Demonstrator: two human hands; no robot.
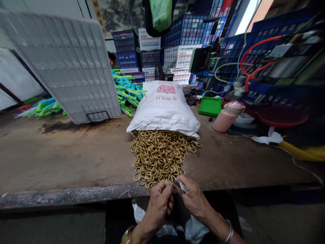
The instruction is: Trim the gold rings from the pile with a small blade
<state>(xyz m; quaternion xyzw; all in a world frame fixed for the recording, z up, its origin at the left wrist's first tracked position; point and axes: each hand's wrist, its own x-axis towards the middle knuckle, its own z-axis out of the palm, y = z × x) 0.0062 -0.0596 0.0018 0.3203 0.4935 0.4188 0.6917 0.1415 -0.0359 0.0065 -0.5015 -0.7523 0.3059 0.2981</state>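
A heap of small gold-coloured rings (158, 156) spills from the open mouth of a white sack (165, 106) lying on the brown worktable (63, 156). My two hands meet at the table's near edge, just below the heap. My left hand (158, 205) has its fingers curled and pinched together; what is in them is hidden. My right hand (194, 200) grips a small silvery metal piece (182, 185) between thumb and fingers. A watch is on my left wrist and a metal bangle on my right.
A large white grid tray (66, 64) leans at the back left. A pink bottle (227, 117), a green tray (210, 106) and a red bowl (281, 117) sit right. Stacked crates (177, 44) and another person (111, 59) are behind.
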